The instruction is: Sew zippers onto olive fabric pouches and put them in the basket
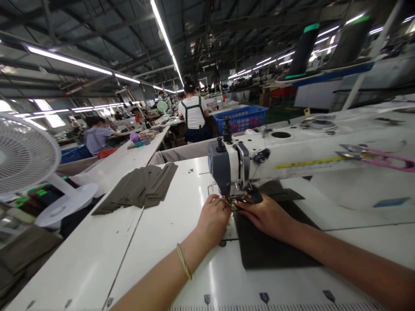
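Note:
A white and dark grey sewing machine stands over the worktable, its presser foot low between my two hands. My left hand is just left of the needle area, fingers curled and pressed together; what they hold is too small to make out. On the other side, my right hand has its fingers closed at the upper edge of a dark grey-brown flat piece of material. That piece lies on the table, partly beneath my right hand and forearm. The needle tip is hidden among fingers and machine parts.
Left on the white table is a fanned stack of dark flat pieces. Pink-handled scissors rest on the machine arm. A white fan stands far left. A blue basket and several people are beyond.

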The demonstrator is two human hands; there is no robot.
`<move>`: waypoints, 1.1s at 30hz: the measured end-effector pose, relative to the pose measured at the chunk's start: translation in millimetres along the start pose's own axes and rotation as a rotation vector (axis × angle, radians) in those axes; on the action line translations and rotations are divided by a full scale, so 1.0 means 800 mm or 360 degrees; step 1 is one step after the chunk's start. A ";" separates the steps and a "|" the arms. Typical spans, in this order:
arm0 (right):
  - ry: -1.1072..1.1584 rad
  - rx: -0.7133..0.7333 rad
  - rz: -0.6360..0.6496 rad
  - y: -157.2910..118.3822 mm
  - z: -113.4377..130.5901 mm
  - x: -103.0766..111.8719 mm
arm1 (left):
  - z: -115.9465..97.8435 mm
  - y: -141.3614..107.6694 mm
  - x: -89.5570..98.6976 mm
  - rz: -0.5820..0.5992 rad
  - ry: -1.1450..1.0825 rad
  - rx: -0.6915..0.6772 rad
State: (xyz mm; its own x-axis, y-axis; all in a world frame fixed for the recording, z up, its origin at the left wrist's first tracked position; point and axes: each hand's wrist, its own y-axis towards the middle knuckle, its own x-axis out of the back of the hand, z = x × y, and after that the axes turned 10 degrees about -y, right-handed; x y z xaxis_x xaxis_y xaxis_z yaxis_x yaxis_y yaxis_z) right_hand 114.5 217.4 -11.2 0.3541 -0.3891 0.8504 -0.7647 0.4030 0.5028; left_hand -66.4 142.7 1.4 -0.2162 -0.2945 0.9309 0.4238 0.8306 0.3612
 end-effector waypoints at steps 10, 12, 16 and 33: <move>-0.0279 0.0119 -0.0188 -0.135 0.060 0.087 | -0.036 -0.033 0.045 0.0171 -0.0205 0.0174; -0.0236 0.0160 -0.0248 -0.143 0.087 0.098 | -0.052 -0.048 0.047 0.0144 -0.0244 0.0230; 0.0345 -0.0101 -0.0235 -0.114 0.098 0.108 | -0.074 -0.065 0.046 -0.0057 -0.0365 0.0420; 0.0570 0.0079 0.0003 -0.035 0.017 0.166 | -0.069 -0.005 0.063 -0.0225 -0.0550 0.0086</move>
State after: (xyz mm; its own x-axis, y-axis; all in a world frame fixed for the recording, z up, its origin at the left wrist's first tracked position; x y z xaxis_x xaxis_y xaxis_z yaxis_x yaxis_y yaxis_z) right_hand 175.5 143.6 85.8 0.5124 -0.0698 0.8559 -0.7874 0.3595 0.5007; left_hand -30.8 98.4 49.6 -0.5572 -0.2386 0.7954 0.3236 0.8197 0.4726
